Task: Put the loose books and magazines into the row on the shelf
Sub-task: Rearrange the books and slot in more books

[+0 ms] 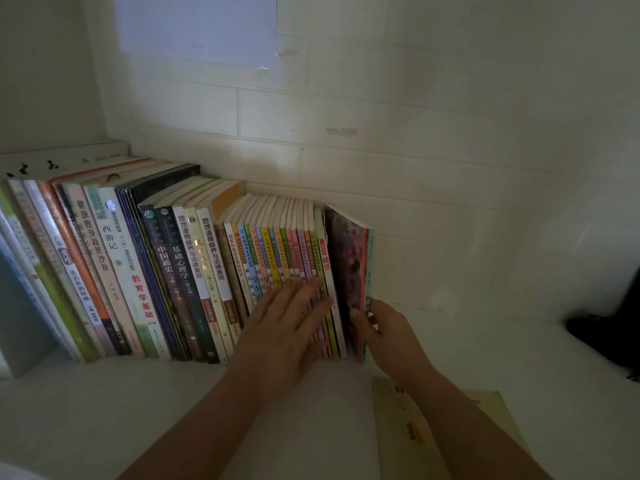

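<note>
The row of books is steadied by the flat, straight-fingered left hand, while two thin books at its right end are pinched by the right hand. A yellowish magazine lies loose on the white shelf, near right, below a white brick wall.

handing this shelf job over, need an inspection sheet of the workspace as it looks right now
surface: white shelf, bare to the right of the row
job's things: row of books standing spine out; thin red and teal book upright at the row's right end; yellowish book lying flat in front, under the right forearm
clutter: dark object at the far right, cannot tell what it is
grippers: left hand pressing flat on the thin coloured spines; right hand gripping the red and teal book's lower edge
cables: nothing seen
surroundings: white brick-pattern wall with a pale sheet on it
</note>
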